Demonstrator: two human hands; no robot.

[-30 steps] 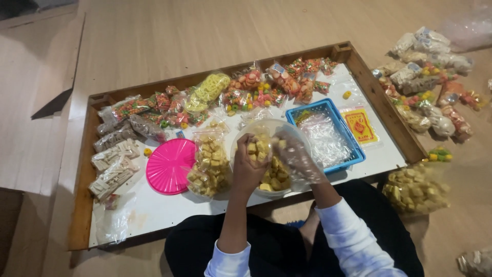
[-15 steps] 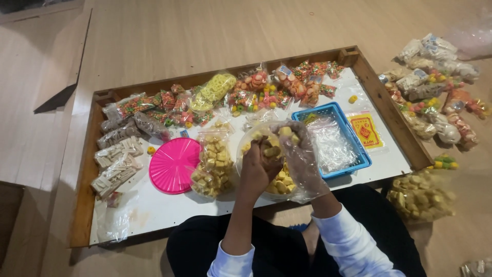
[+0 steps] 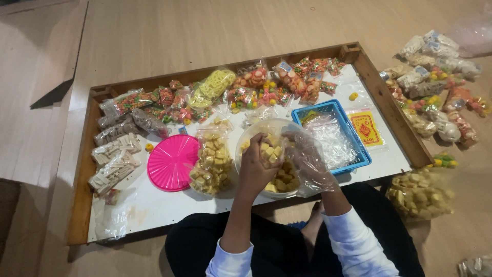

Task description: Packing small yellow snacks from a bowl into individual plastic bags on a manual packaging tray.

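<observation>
Only the head view is given. In it, the left hand is curled around a small clear bag of yellow snack cubes, the fingers pressed together about its neck and held over the round tub. The right hand, covered by a loose plastic glove, is lowered beside the bag, with its fingers bent and partly spread; nothing can be seen pinched in them. Half a second ago a cube was held up at the gloved fingertips above the bag; now that cube is gone from them and the bag looks fuller, so one more load is judged to have been dropped in. The tub rests on the white tray, between a filled bag of cubes and a blue basket of empty bags. A pink lid lies further left.
</observation>
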